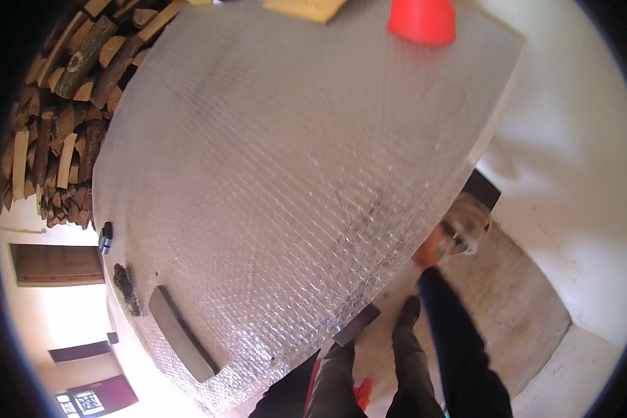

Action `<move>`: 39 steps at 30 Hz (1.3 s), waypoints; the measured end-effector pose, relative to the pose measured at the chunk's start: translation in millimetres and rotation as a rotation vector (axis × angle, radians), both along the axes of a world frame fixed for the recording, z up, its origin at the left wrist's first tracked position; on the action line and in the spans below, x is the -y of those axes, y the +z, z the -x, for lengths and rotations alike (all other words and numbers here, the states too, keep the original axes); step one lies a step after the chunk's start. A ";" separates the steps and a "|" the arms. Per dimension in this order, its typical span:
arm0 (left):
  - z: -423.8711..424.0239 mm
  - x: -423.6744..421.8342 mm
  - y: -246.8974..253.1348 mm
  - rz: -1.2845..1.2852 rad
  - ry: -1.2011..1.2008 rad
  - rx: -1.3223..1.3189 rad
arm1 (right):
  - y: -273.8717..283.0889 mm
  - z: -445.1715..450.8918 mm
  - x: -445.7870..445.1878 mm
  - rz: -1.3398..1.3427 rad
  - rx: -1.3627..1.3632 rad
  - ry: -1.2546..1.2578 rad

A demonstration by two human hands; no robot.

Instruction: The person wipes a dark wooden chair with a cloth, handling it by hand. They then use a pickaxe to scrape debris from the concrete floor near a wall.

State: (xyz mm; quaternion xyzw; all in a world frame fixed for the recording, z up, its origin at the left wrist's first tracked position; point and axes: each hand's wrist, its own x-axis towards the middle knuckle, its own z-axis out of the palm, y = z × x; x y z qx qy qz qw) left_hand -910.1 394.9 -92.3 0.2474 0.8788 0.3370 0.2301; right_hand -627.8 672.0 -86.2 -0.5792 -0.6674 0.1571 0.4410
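A large table-like surface (271, 172) covered with clear bubble wrap fills the middle. My right hand (427, 250) reaches down at its right edge. Beside the fingers is a crumpled, pale, partly see-through thing (465, 224), perhaps a plastic bag; blur hides whether I grip it. My left hand is out of view; only a dark sleeve shows at the bottom. A flat grey bar (180, 334) lies on the wrap near the left edge, next to a dark fuzzy clump (126, 290) and a small black object (105, 237). A red object (422, 21) stands at the far edge, near a yellow piece (308, 8).
Split firewood (78, 104) is stacked at the upper left. A white wall (569, 157) runs along the right, above the bare floor (501, 313). A dark block (358, 324) juts out at the near edge, by my legs. Something red (363, 393) lies low between them.
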 end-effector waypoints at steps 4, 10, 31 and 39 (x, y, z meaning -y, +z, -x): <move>-1.5 37.9 1.2 0.060 -0.002 0.032 | 8.4 63.7 117.1 0.273 0.364 0.514; -15.8 103.3 1.2 0.120 -0.066 0.060 | 126.8 40.6 212.3 0.965 -0.151 0.821; -97.6 171.7 156.9 -0.030 0.361 1.314 | 417.6 38.3 171.5 1.075 -0.359 1.553; -77.9 249.6 147.8 -0.275 -0.071 0.369 | 502.5 140.1 48.2 0.133 -0.590 0.485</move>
